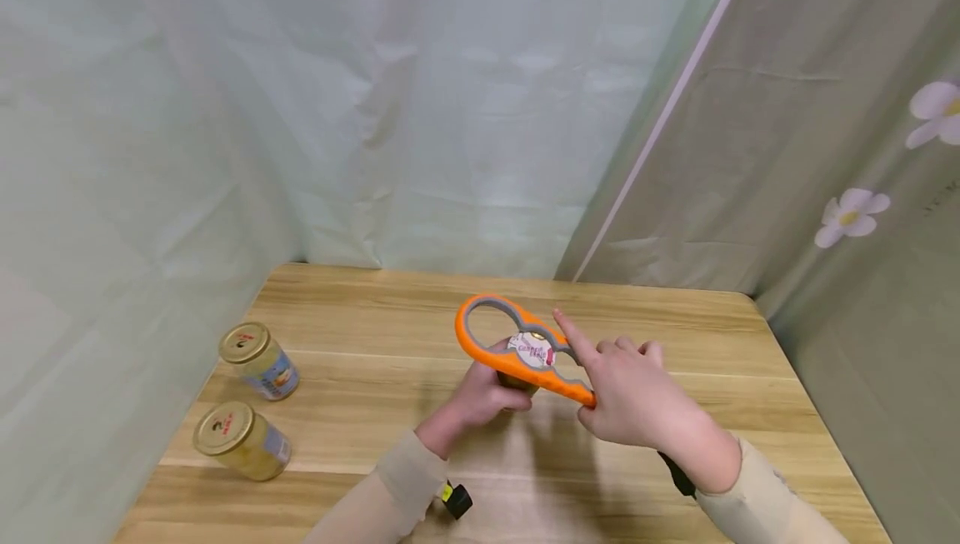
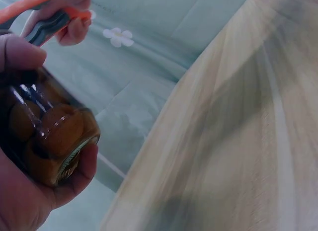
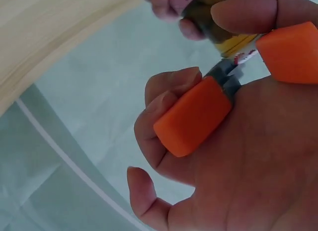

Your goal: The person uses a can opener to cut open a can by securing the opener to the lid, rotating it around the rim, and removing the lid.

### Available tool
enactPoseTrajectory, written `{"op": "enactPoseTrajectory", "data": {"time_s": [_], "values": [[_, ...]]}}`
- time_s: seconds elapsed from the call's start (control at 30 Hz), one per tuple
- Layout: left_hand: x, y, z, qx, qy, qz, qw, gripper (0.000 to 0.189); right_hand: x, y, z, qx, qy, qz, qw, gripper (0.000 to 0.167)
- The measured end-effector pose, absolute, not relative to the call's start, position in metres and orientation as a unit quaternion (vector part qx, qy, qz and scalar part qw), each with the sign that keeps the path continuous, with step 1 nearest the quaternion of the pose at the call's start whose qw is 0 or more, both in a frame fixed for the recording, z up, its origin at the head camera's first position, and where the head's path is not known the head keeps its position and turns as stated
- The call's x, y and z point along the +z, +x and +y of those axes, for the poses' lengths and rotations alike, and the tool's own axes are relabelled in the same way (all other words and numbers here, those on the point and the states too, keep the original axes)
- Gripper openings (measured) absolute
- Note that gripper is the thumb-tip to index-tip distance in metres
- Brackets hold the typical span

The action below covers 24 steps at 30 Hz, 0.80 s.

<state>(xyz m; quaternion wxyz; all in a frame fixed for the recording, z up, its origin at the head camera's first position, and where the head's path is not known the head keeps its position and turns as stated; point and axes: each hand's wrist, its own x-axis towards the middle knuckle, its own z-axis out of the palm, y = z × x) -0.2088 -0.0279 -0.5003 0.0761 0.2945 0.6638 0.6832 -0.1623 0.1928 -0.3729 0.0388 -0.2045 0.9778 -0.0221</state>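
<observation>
My left hand (image 1: 480, 396) grips a glass jar (image 2: 62, 129) with round brown pieces inside, held above the table. Its white lid with pink lettering (image 1: 534, 350) shows through the middle opening of an orange and grey jar opener (image 1: 525, 371), which lies across the jar's top. My right hand (image 1: 630, 390) holds the opener by its two handle ends, the index finger stretched along the far one. In the right wrist view, curled fingers (image 3: 169, 87) wrap one orange handle (image 3: 196, 116) while the thumb side meets the other. The opener's widest loop points away to the left.
Two glass jars with gold lids, a farther one (image 1: 258, 361) and a nearer one (image 1: 242, 441), stand on the left of the wooden table (image 1: 360, 411). Pale curtains (image 1: 480, 111) hang behind the table and along its sides.
</observation>
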Motion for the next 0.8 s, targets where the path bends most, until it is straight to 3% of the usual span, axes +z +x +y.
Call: {"op": "enactPoseTrajectory", "data": {"time_s": [0.27, 0.57, 0.8], "values": [[-0.483, -0.206, -0.03, 0.696, 0.404, 0.578, 0.134, 0.054, -0.364, -0.163, 0.196, -0.006, -0.23, 0.973, 0.017, 0.114], [-0.459, -0.2, -0.031, 0.695, 0.41, 0.585, 0.082, 0.077, -0.363, -0.16, 0.19, -0.017, -0.232, 0.972, -0.041, 0.092], [-0.481, -0.207, -0.028, 0.717, 0.374, 0.582, 0.084, 0.088, -0.366, -0.161, 0.183, -0.034, -0.192, 0.981, -0.014, 0.09]]}}
